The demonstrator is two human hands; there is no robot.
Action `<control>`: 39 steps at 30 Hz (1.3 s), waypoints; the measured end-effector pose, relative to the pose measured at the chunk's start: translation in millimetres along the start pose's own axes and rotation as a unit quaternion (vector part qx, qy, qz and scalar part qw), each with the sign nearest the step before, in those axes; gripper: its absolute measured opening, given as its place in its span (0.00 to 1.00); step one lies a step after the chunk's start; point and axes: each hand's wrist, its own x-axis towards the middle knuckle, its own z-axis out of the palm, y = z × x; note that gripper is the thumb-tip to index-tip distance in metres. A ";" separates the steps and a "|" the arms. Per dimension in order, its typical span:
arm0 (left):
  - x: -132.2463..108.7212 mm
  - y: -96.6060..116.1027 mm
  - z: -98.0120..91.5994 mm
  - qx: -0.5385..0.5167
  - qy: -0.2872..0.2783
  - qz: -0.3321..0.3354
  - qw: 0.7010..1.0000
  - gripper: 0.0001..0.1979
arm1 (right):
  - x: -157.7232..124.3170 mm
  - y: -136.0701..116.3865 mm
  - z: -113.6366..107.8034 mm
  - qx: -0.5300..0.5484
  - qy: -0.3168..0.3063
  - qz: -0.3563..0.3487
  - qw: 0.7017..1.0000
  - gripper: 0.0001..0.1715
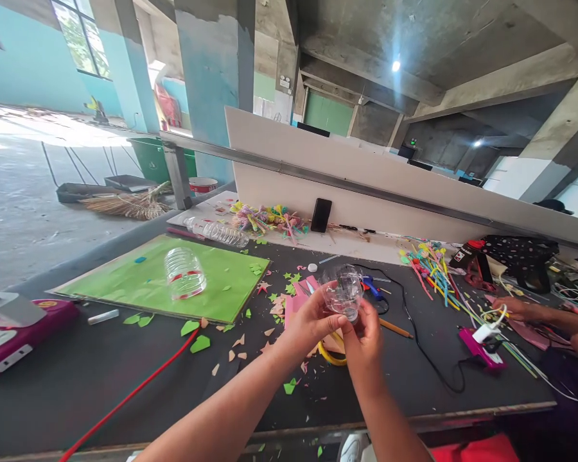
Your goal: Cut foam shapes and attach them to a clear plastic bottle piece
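Observation:
Both my left hand (324, 313) and my right hand (366, 328) are closed around a clear plastic bottle piece (344, 289), its narrow neck end toward me. Under my hands lie scissors with yellow handles (331, 356), partly covered, and pink paper (293, 307). A blue glue gun (374, 289) rests just beyond my right hand, with an orange pencil-like stick (395, 330) nearby. To the left, another clear cut bottle section (183, 273) with red marks sits on a green sheet (221, 298). A white bottle cap (312, 267) lies beyond my hands.
Paper scraps (200, 344) and small stars litter the dark table (173, 398). A phone (321, 215) leans on the white partition. Purple power strips (484, 350) stand on both sides, with a red cord (135, 391) at left. Another person's hand (515, 308) works at right.

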 end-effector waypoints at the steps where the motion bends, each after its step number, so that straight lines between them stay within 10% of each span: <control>1: -0.7 -0.2 0.7 -0.034 -0.001 -0.014 0.999 0.38 | -1.0 -0.8 -0.5 -0.045 0.003 -0.021 0.999 0.28; 7: -2.8 -1.2 0.0 -0.133 -0.044 -0.028 0.990 0.26 | -5.0 -12.7 -4.3 -0.158 0.016 -0.093 0.983 0.29; 12: -3.0 5.2 -2.4 -0.141 -0.057 -0.029 0.988 0.26 | -4.8 -30.0 -7.8 0.029 -0.067 0.000 0.997 0.28; 18: -4.6 7.0 -7.5 -0.133 -0.116 -0.045 0.983 0.30 | 2.5 -39.6 -15.4 0.304 -0.111 0.138 0.936 0.18; 39: -7.6 3.9 -8.7 -0.070 -0.173 -0.077 0.979 0.39 | 2.1 -39.3 -11.8 0.414 -0.225 0.210 0.857 0.27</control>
